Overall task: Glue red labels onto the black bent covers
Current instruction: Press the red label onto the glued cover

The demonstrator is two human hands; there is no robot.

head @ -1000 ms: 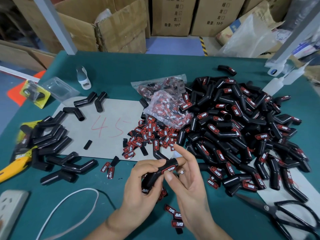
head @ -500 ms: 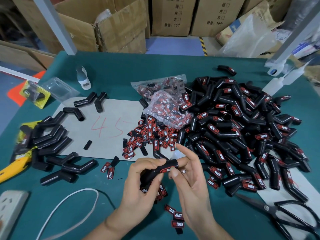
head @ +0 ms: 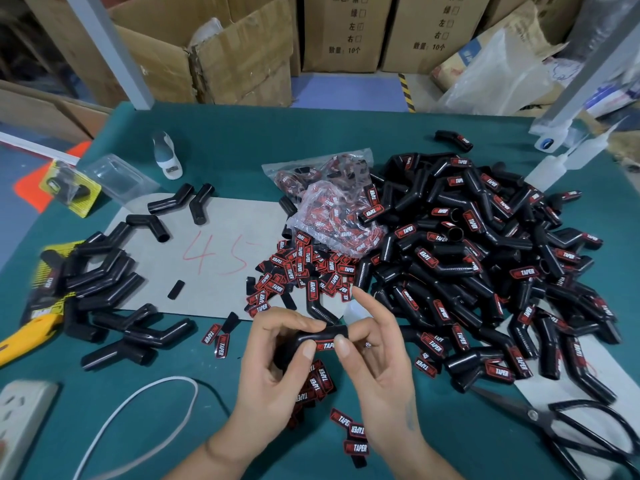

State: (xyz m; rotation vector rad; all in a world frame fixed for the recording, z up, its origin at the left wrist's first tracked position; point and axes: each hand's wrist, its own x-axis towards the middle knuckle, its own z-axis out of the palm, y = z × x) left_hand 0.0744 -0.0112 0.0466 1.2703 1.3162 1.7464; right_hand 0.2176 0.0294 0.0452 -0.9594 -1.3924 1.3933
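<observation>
My left hand (head: 277, 362) grips a black bent cover (head: 308, 337) low in the middle of the view, thumb pressed on its front. A red label (head: 325, 346) lies on the cover between both thumbs. My right hand (head: 374, 355) pinches the cover's right end with thumb and a finger, index finger raised. Loose red labels (head: 298, 271) are heaped behind my hands, and a few more labels (head: 351, 436) lie under my right wrist. A big pile of labelled covers (head: 485, 258) fills the right side. Unlabelled covers (head: 104, 292) lie at the left.
Black scissors (head: 568, 431) lie at the lower right. A grey card (head: 214, 251) marked 45 is in the middle. Clear bags of labels (head: 332, 206) sit behind the heap. Glue bottles (head: 554, 164) stand far right. A yellow knife (head: 20, 341), socket strip (head: 20, 417) and white cable (head: 138, 403) lie left.
Both hands turned the cover slightly, so the label now faces me between the two thumbs. The right thumb slid onto the label's right end.
</observation>
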